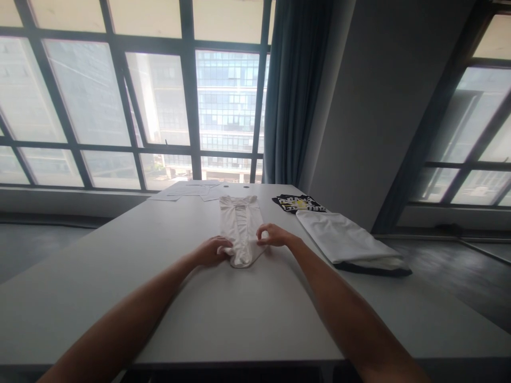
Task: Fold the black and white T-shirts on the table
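A white garment [240, 229] lies on the table in front of me, its sides folded inward into a narrow strip with creases down the middle. Its near end is rounded. My left hand [213, 250] is at the lower left edge, fingers closed on the cloth. At the lower right edge my right hand [273, 235] pinches the fabric between thumb and fingers. What kind of garment it is I cannot make out.
The white table [167, 298] stretches toward the windows. White paper sheets [187, 190] lie at its far left. On the right are a folded black printed garment [301, 203] and a folded white cloth [347, 239] with a dark underside. A blue curtain [295, 96] hangs behind.
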Available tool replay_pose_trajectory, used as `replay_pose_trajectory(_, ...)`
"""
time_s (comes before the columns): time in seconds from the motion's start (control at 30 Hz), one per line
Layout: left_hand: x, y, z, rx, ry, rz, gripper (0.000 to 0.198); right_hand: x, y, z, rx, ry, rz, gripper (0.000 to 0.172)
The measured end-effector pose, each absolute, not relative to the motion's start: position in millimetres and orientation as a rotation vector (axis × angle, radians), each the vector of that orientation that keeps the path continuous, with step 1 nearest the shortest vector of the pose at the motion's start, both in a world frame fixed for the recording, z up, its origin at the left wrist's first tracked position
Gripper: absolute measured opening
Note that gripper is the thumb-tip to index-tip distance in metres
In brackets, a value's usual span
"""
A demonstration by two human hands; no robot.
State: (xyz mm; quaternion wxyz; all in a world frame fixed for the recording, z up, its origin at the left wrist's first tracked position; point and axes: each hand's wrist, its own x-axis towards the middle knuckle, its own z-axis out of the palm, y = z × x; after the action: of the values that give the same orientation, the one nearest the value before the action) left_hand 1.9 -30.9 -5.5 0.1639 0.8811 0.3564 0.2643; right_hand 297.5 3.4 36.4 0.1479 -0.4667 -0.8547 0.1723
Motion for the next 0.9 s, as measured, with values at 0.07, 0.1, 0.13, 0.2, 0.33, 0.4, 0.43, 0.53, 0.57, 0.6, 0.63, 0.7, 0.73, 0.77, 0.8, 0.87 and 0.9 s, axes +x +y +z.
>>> replay_pose_trajectory(0.07,1.1,-30.0,-5.4,2.546,0.941,0.779,0.02,299.1,4.6,34.6,-1.332,-2.323,0.59,0.019)
replay_pose_trajectory(0.1,1.2,-29.4,-5.3,2.539,0.943,0.825,0.023,301.0,4.8,34.1,-1.315,-2.257,0.674,0.023)
replay_pose_trajectory(0.13,1.6,-28.9,-5.2,2.519,0.97,0.882,0.028,303.5,4.9,33.9,-1.283,-2.202,0.78,0.029)
replay_pose_trajectory(0.2,3.2,-28.3,-4.7,2.483,1.009,1.022,0.036,309.1,4.8,33.9,-1.195,-2.15,1.035,0.048)
replay_pose_trajectory(0.33,6.6,-28.9,-2.8,2.486,0.912,1.197,0.031,315.0,6.1,33.3,-1.292,-2.269,1.262,0.083)
replay_pose_trajectory(0.4,7.1,-29.9,-2.0,2.487,0.843,1.212,0.028,313.3,7.7,31.7,-1.418,-2.337,1.12,0.087)
replay_pose_trajectory(0.43,6.9,-30.4,-1.8,2.479,0.826,1.204,0.026,311.9,8.6,30.7,-1.453,-2.359,1.054,0.086)
replay_pose_trajectory(0.53,4.2,-31.0,-2.1,2.468,0.816,1.075,0.021,308.5,9.9,28.0,-1.474,-2.392,1.015,0.072)
replay_pose_trajectory(0.57,2.8,-30.8,-2.4,2.485,0.815,1.0,0.02,308.4,9.8,27.7,-1.469,-2.398,1.028,0.061)
replay_pose_trajectory(0.6,1.3,-30.4,-2.6,2.512,0.81,0.925,0.019,308.8,9.3,27.6,-1.462,-2.397,1.04,0.05)
replay_pose_trajectory(0.63,-0.3,-30.0,-2.7,2.542,0.798,0.857,0.019,309.7,8.5,28.0,-1.453,-2.392,1.051,0.04)
replay_pose_trajectory(0.7,-3.3,-29.2,-2.1,2.585,0.778,0.768,0.022,312.5,6.4,30.0,-1.424,-2.359,1.081,0.028)
replay_pose_trajectory(0.73,-4.6,-29.1,-1.1,2.589,0.781,0.746,0.023,314.1,5.0,31.7,-1.402,-2.33,1.11,0.026)
replay_pose_trajectory(0.77,-5.7,-29.4,0.6,2.58,0.793,0.731,0.023,315.8,3.4,33.8,-1.374,-2.29,1.147,0.025)
replay_pose_trajectory(0.8,-6.7,-30.0,3.2,2.566,0.81,0.719,0.022,317.7,1.6,36.6,-1.343,-2.247,1.186,0.024)
replay_pose_trajectory(0.87,-8.3,-32.6,12.0,2.534,0.845,0.692,0.018,322.0,-2.7,44.3,-1.285,-2.173,1.255,0.025)
replay_pose_trajectory(0.9,-9.0,-34.6,18.5,2.515,0.857,0.674,0.017,324.5,-5.3,49.4,-1.255,-2.151,1.283,0.026)
